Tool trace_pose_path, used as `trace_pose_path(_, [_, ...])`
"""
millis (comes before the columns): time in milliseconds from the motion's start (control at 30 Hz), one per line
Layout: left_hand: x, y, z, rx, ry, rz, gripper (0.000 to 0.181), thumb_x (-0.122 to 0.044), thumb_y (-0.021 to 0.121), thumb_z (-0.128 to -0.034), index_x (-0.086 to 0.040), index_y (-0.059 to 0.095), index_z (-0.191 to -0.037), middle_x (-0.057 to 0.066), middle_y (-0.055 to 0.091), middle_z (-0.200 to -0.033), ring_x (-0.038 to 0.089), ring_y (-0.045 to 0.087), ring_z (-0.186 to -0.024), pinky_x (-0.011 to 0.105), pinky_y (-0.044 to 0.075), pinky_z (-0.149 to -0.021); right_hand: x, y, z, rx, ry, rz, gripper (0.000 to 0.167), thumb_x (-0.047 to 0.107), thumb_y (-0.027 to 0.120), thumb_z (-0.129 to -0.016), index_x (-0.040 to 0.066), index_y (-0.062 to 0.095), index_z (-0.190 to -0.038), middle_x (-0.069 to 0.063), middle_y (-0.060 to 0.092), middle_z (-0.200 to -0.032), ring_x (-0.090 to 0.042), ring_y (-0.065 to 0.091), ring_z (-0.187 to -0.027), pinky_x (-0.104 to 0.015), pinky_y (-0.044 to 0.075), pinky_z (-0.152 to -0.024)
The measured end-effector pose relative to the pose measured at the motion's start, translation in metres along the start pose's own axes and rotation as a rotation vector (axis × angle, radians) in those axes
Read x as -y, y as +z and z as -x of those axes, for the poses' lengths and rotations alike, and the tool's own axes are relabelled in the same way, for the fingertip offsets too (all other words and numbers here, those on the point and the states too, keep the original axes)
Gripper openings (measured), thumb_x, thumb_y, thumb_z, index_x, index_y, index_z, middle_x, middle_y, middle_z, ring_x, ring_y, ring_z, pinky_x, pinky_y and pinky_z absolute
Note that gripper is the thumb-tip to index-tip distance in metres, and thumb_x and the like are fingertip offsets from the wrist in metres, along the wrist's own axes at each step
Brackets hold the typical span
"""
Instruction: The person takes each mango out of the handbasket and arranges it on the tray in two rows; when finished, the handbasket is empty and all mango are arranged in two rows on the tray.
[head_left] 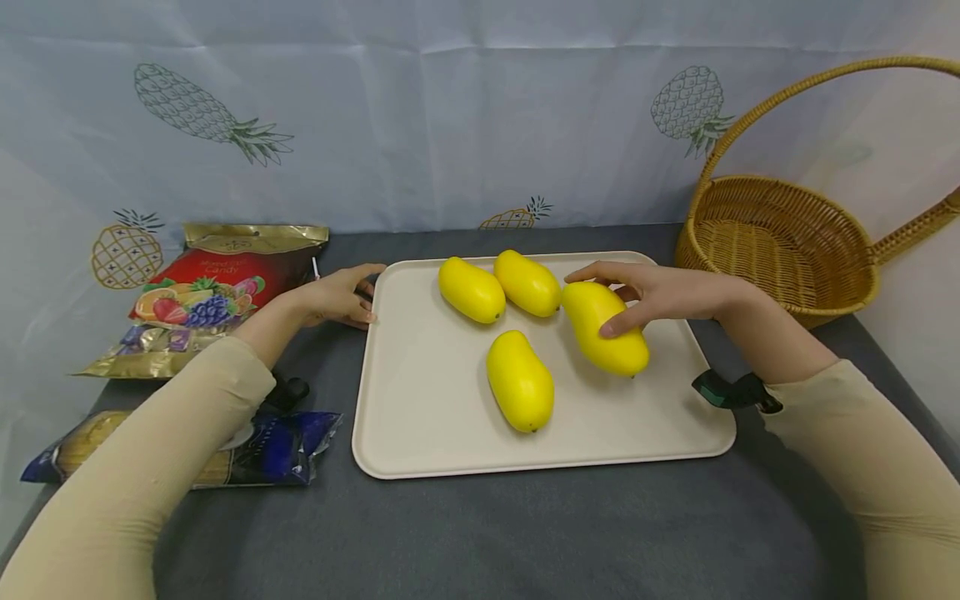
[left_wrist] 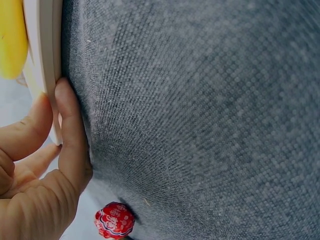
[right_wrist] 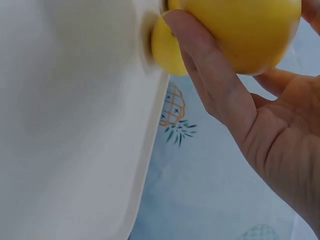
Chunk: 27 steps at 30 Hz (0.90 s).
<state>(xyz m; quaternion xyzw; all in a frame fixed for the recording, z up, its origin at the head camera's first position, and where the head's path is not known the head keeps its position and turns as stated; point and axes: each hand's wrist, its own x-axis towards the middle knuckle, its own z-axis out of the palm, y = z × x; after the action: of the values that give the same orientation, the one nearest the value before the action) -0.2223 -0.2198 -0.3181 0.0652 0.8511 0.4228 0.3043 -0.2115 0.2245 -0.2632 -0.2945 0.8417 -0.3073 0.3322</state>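
My right hand (head_left: 663, 293) grips a yellow mango (head_left: 606, 333) over the right part of a cream tray (head_left: 427, 417). In the right wrist view the held mango (right_wrist: 250, 35) sits between thumb and fingers, with a gap to the tray's surface. My left hand (head_left: 337, 296) pinches the tray's left rim; in the left wrist view the thumb and a finger (left_wrist: 71, 130) lie on either side of the edge. Three other mangoes rest on the tray: one at back left (head_left: 472, 290), one at back middle (head_left: 527, 283), one nearer the front (head_left: 520, 381).
A wicker basket (head_left: 780, 242) with a tall handle stands at the back right, beyond my right forearm. To the left lie a red and gold candy bag (head_left: 217, 275) and a blue pasta packet (head_left: 292, 446), partly behind my left sleeve. Pineapple-printed cloth hangs behind the grey table (head_left: 480, 542).
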Motion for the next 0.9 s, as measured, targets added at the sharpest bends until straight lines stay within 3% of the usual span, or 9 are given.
trace_pose_path(167, [0.000, 0.000, 0.000, -0.001, -0.002, -0.003, 0.091, 0.008, 0.059, -0.0922, -0.007, 0.001, -0.160, 0.029, 0.031, -0.140, 0.023, 0.053, -0.103, 0.032, 0.062, -0.085, -0.001, 0.011, -0.006, 0.069, 0.044, -0.005, 0.074, 0.035, 0.069, -0.090, 0.026, 0.032, -0.153, -0.003, 0.035, -0.154, -0.030, 0.037, -0.138, -0.049, 0.045, -0.105])
trace_pose_path(300, [0.000, 0.000, -0.001, -0.001, -0.004, 0.000, 0.091, 0.009, 0.059, -0.0922, -0.007, 0.001, -0.160, 0.029, 0.030, -0.140, 0.022, 0.053, -0.102, 0.031, 0.062, -0.085, -0.001, 0.017, -0.008, 0.102, 0.023, 0.028, 0.073, 0.039, 0.068, -0.090, 0.026, 0.033, -0.153, -0.003, 0.033, -0.157, -0.030, 0.033, -0.143, -0.059, 0.035, -0.114])
trace_pose_path(667, [0.000, 0.001, 0.000, 0.000, -0.003, -0.004, 0.090, 0.008, 0.059, -0.0927, -0.008, 0.001, -0.160, 0.029, 0.031, -0.141, 0.024, 0.053, -0.104, 0.036, 0.062, -0.089, -0.005, 0.027, -0.012, 0.157, 0.041, -0.003, 0.074, 0.041, 0.067, -0.090, 0.025, 0.032, -0.153, -0.005, 0.033, -0.157, -0.031, 0.032, -0.143, -0.056, 0.038, -0.112])
trace_pose_path(900, [0.000, 0.001, 0.000, 0.002, -0.002, -0.002, 0.091, 0.008, 0.059, -0.0925, -0.008, 0.001, -0.160, 0.029, 0.031, -0.141, 0.022, 0.053, -0.102, 0.034, 0.062, -0.087, -0.010, 0.033, -0.014, 0.158, 0.034, -0.004, 0.074, 0.041, 0.068, -0.090, 0.025, 0.033, -0.153, -0.004, 0.032, -0.158, -0.032, 0.030, -0.144, -0.058, 0.034, -0.115])
